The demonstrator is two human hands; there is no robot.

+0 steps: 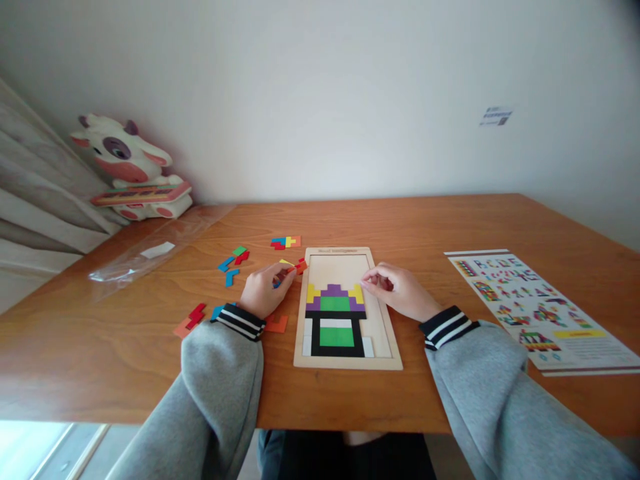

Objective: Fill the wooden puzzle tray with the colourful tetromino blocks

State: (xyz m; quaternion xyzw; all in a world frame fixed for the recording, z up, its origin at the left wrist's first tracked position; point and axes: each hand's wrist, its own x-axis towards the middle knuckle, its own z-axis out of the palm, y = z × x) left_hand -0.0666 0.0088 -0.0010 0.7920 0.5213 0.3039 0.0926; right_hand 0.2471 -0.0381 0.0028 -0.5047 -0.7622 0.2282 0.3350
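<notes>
I cannot tell if either grip pinches anything: left hand point(265, 290) beside loose blocks point(301, 268), right hand point(400, 289) over the puzzle board point(347, 363), in from the tabletop's point(410, 233) front edge.

left hand point(266, 291) near orange-red piece point(301, 268) | right hand point(399, 288) over puzzle tray point(337, 270)

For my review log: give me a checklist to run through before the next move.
1. Bare space in the pale rectangular wooden tray: ok, at its far end.
2. Piece in the grip of the left hand: cannot tell; small red and orange flat pieces are close by.
3. Piece in the grip of the right hand: cannot tell; it is beside flat yellow blocks.
4. Blue flat piece fully visible: not ok; black-and-white striped cuff partly hides it.
5. White printed paper sheet face up: ok.
</notes>
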